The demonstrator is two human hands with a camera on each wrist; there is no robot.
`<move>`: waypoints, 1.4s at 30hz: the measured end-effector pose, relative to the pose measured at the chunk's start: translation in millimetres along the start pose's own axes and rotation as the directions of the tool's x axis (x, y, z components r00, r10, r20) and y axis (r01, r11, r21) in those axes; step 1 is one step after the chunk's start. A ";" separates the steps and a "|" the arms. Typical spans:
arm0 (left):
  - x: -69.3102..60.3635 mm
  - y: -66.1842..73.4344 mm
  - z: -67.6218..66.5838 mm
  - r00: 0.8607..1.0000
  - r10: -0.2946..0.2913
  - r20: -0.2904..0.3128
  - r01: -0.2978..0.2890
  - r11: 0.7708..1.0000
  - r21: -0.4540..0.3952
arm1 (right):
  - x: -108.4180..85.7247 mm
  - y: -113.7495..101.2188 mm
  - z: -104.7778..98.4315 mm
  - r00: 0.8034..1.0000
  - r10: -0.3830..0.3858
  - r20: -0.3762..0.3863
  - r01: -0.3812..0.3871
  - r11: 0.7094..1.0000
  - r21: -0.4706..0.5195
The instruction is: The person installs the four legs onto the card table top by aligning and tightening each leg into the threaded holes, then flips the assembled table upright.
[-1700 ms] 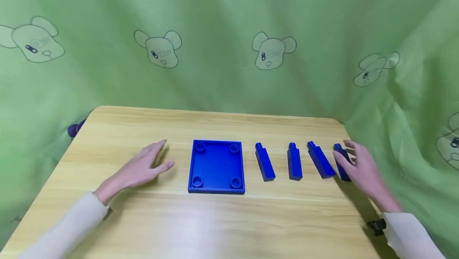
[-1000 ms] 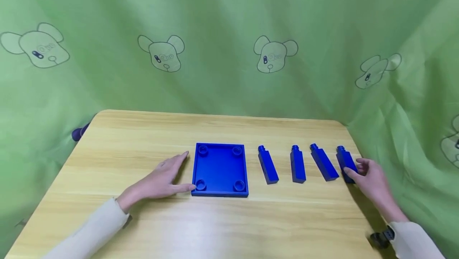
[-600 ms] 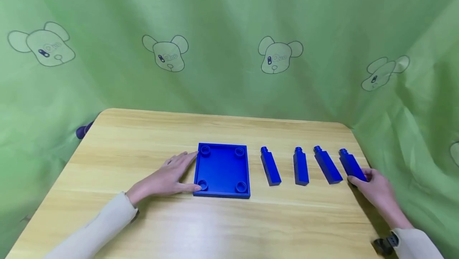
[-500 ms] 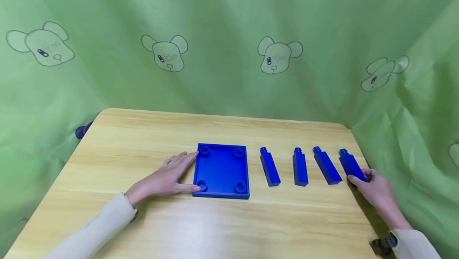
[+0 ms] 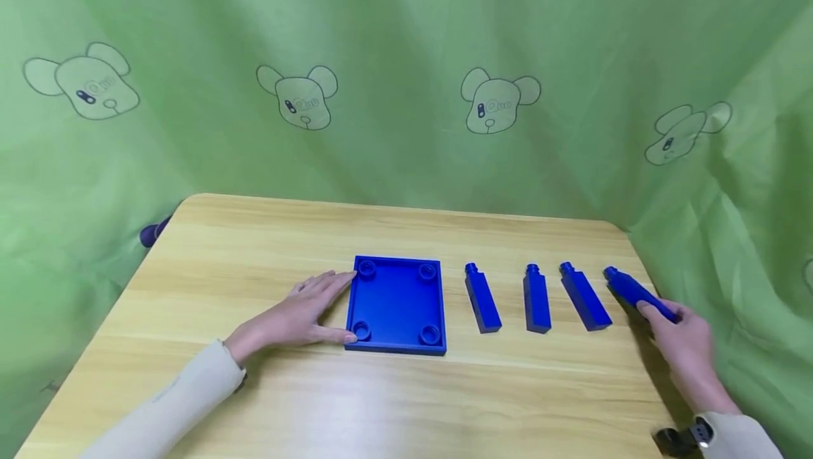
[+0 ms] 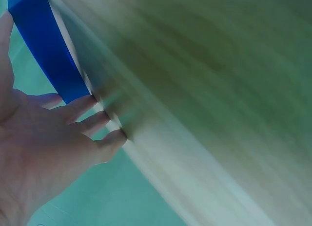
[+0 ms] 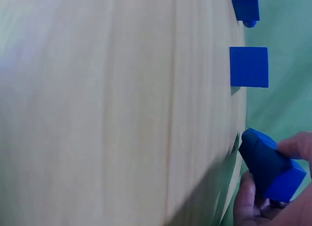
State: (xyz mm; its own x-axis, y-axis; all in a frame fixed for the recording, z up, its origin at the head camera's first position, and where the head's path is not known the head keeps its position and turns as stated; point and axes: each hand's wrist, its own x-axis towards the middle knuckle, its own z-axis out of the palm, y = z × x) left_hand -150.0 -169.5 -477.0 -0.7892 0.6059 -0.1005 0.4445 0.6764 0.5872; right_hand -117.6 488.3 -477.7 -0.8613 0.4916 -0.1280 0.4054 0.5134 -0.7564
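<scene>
A square blue tray-like panel (image 5: 396,303) with a raised rim and a round socket in each corner lies on the table. My left hand (image 5: 295,318) touches its left side, fingers and thumb spread and fairly straight; the left wrist view shows the fingertips at the panel's side (image 6: 46,46). At the table's right edge my right hand (image 5: 686,342) pinches a blue square peg (image 5: 635,291) with a threaded-looking knob at its far end. In the right wrist view this held peg (image 7: 268,162) is tilted, with thumb and fingers on opposite sides.
Between the panel and my right hand lie three similar blue pegs: one near the panel (image 5: 484,302), one in the middle (image 5: 538,302) and one slanted (image 5: 587,300). A green curtain (image 5: 394,162) hangs behind and beside the wooden table (image 5: 406,402).
My left hand has moved right to touch the panel's left side. My right hand has slid to the rightmost peg's near end, gripped it and tilted that end up.
</scene>
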 end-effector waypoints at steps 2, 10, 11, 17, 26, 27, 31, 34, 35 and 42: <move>0.5 0.0 1.1 1.000 0.000 0.000 0.000 1.000 -0.006 | -0.9 -0.3 -1.3 0.999 0.047 -0.010 -0.046 0.993 0.110; 0.9 1.1 3.7 1.000 0.002 -0.019 -0.002 1.000 -0.007 | -6.8 -14.4 0.0 0.992 0.124 0.015 -0.100 0.718 0.689; 0.5 1.3 3.7 1.000 0.003 -0.021 -0.003 1.000 0.001 | -8.1 -16.5 1.0 0.993 0.117 0.017 -0.094 0.689 0.719; -1.8 -0.2 -0.5 0.999 0.014 -0.034 -0.011 0.994 0.107 | -12.2 -32.2 8.7 0.998 0.040 0.054 -0.067 0.535 0.842; 4.6 -2.6 -3.1 0.998 0.035 -0.050 -0.019 0.956 0.292 | -21.5 -56.7 22.8 0.990 -0.100 0.102 -0.052 0.411 0.910; 5.0 -3.2 -2.7 0.998 0.034 -0.046 -0.020 0.956 0.292 | -23.4 -59.6 25.2 0.989 -0.103 0.102 -0.052 0.410 0.911; 3.8 -4.0 1.6 0.999 0.027 -0.040 -0.013 0.950 0.313 | -30.9 -73.5 36.3 0.988 -0.120 0.097 -0.044 0.384 0.922; 0.5 -6.5 3.3 0.999 0.023 -0.036 -0.009 0.939 0.343 | -35.4 -85.5 47.4 0.986 -0.135 0.100 -0.043 0.374 0.926; -0.4 -7.2 3.8 0.999 0.024 -0.031 -0.012 0.937 0.349 | -36.8 -89.3 50.9 0.985 -0.141 0.101 -0.040 0.378 0.925; 1.0 -8.4 3.8 0.998 0.043 -0.038 -0.026 0.930 0.367 | -41.9 -112.8 74.6 0.979 -0.178 0.100 -0.017 0.418 0.908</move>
State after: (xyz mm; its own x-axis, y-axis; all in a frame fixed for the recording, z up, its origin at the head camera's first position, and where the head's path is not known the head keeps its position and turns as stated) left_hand -153.0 -172.9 -485.1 -0.7849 0.6180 -0.0443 0.5894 0.7669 0.2540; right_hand -150.0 357.3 -434.9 -0.9460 0.3194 -0.0546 -0.0944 -0.4329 -0.8965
